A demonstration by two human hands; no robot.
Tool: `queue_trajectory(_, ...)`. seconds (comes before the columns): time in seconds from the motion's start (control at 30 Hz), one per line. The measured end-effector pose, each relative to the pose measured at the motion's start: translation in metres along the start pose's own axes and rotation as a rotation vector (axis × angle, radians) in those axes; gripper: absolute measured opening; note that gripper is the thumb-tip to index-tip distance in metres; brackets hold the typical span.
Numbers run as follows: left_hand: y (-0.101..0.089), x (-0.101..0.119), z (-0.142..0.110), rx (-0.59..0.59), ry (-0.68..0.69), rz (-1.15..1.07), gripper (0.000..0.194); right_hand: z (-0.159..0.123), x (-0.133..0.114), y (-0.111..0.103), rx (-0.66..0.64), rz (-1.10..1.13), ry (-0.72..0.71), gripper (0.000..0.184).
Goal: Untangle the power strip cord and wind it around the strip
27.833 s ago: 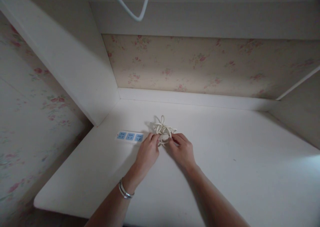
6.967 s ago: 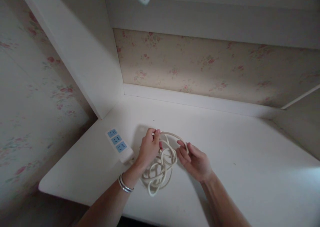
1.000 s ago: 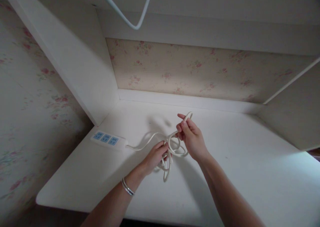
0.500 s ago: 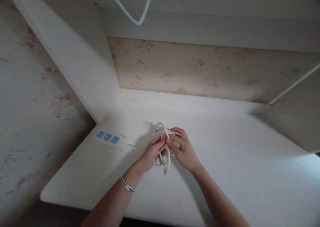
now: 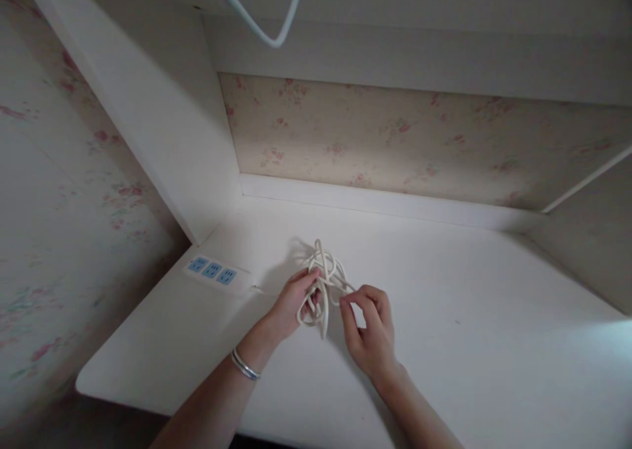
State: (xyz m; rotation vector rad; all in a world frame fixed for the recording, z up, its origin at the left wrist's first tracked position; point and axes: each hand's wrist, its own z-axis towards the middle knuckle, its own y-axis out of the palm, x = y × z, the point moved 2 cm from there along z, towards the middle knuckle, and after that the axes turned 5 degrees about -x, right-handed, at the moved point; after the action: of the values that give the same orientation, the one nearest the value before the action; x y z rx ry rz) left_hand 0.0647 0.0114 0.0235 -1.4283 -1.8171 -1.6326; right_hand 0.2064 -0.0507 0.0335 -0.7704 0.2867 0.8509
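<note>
A loosely bundled white power cord point(image 5: 323, 264) is held above the white desk. My left hand point(image 5: 295, 302) is closed around the left side of the bundle, with loops sticking out above and below its fingers. On the right, my right hand point(image 5: 369, 327) pinches one strand of the cord between thumb and forefinger, drawn a little apart from the bundle. The power strip point(image 5: 212, 272), white with three blue sockets, lies on the desk to the left. From its right end the cord runs toward my left hand.
The white desk top point(image 5: 434, 363) has a rounded front left corner. A white side panel point(image 5: 143, 106) rises at the left, and a low back ledge point(image 5: 375, 200) runs below floral wallpaper point(image 5: 345, 133). A bent pale rod point(image 5: 276, 41) hangs at the top.
My right hand has moved right and toward me, away from the middle of the bundle, pulling a strand out. My left hand keeps its hold and has shifted slightly left.
</note>
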Motion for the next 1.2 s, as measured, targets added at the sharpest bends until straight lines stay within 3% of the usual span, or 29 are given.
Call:
queue_trajectory(0.27,0.002,0.007,0.000,-0.018,-0.106,-0.221,0.019,-0.001,-0.001,0.012,-0.120,0.054,0.085,0.030)
queue_trajectory(0.5,-0.001,0.002,0.000,-0.138,-0.155,-0.205,0.026,0.004,-0.005,0.023,-0.245,0.309,0.395,0.026)
queue_trajectory(0.67,-0.005,-0.004,0.002,-0.084,-0.200,-0.174,0.026,0.003,0.004,0.025,-0.329,0.458,0.617,0.032)
queue_trajectory(0.83,-0.006,-0.007,0.004,-0.139,-0.230,-0.137,0.034,0.005,0.006,0.023,-0.326,0.620,0.550,0.033)
queue_trajectory(0.93,-0.006,-0.007,0.004,-0.152,-0.233,-0.117,0.028,0.010,0.003,0.018,-0.337,0.742,0.485,0.030)
queue_trajectory(1.07,-0.008,-0.002,0.003,-0.067,-0.205,-0.104,0.014,0.010,0.004,0.013,-0.377,0.977,0.639,0.026)
queue_trajectory(1.2,-0.006,0.002,0.000,-0.038,-0.207,-0.146,0.012,0.003,0.010,0.012,-0.308,1.141,0.756,0.033)
